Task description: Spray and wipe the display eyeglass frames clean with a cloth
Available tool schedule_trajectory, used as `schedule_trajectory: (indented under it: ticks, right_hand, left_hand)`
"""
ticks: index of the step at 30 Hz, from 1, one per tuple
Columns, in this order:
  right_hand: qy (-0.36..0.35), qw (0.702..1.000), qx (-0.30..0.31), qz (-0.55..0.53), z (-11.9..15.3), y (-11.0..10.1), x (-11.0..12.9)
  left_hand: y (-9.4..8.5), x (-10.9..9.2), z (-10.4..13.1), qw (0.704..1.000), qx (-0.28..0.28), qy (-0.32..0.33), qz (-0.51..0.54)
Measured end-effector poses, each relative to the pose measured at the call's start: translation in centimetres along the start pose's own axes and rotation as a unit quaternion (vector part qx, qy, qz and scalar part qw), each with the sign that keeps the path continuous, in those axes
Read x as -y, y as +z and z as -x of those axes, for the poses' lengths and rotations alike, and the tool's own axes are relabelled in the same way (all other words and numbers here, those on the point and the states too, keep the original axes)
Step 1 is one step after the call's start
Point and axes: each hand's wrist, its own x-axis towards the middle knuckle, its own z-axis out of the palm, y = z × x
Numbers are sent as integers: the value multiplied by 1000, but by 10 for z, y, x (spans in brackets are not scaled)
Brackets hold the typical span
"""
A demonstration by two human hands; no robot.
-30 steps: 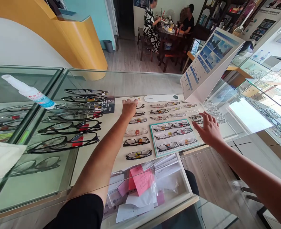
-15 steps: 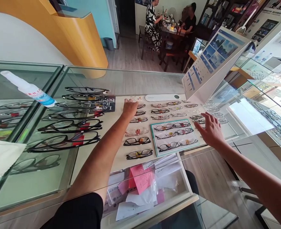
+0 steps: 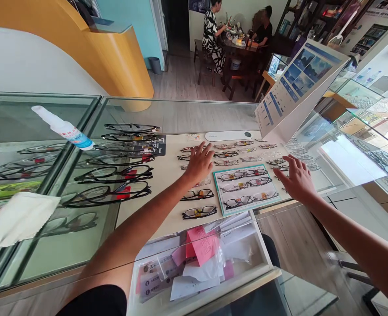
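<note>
My left hand (image 3: 199,164) is over the glass counter with its fingers spread and nothing in them. Beneath and around it are rows of eyeglasses, partly hidden by the hand; a dark-rimmed pair (image 3: 226,154) shows just to its right. My right hand (image 3: 296,177) is also open and empty, palm down near the right end of the rows, close to a pair of eyeglasses (image 3: 278,162). I cannot tell whether either hand touches the glass. Between the hands lies a teal-edged board (image 3: 217,193) bearing several eyeglasses.
Several black-framed eyeglasses (image 3: 115,173) lie at left, near a white spray bottle (image 3: 65,130) and a white cloth (image 3: 23,215). A tall calendar (image 3: 289,94) stands behind on the right. An open drawer (image 3: 263,250) with papers sits below. Two people are at a far table.
My left hand has moved right and nearer me, its fingers now more spread. My right hand keeps nearly the same place over the counter. The view has shifted slightly left.
</note>
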Motion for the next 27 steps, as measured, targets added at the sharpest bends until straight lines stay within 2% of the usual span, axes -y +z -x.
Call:
schedule_trajectory:
  ticks: [4,9,12,15,18,20,21,23,25,27]
  right_hand:
    - [-4,1000,-6,0,1,0,-2]
    - [-7,1000,-2,20,2,4,-4]
    - [-11,1000,1,12,3,5,-4]
    - [-12,1000,6,-6,4,5,-3]
    - [-7,1000,21,-14,5,5,-2]
    - [-7,999,25,-19,4,6,-2]
    - [-8,999,24,-21,4,6,-2]
    - [-13,999,17,-24,2,7,-3]
    - [-19,999,11,-26,1,8,-3]
    - [-26,999,10,-29,0,8,-3]
  left_hand:
    - [-8,-64,52,994,-1,48,99]
    - [-21,-136,127,960,87,84,252]
    - [-47,-164,165,925,176,92,323]
    - [-86,-179,187,882,292,79,361]
    - [-135,-185,190,844,370,105,373]
    - [-172,-184,183,842,366,134,374]
    - [-192,-181,177,851,351,138,366]
    - [-232,-166,166,894,318,119,293]
    - [-268,-140,157,945,277,55,165]
    - [-295,-105,151,973,227,-33,25]
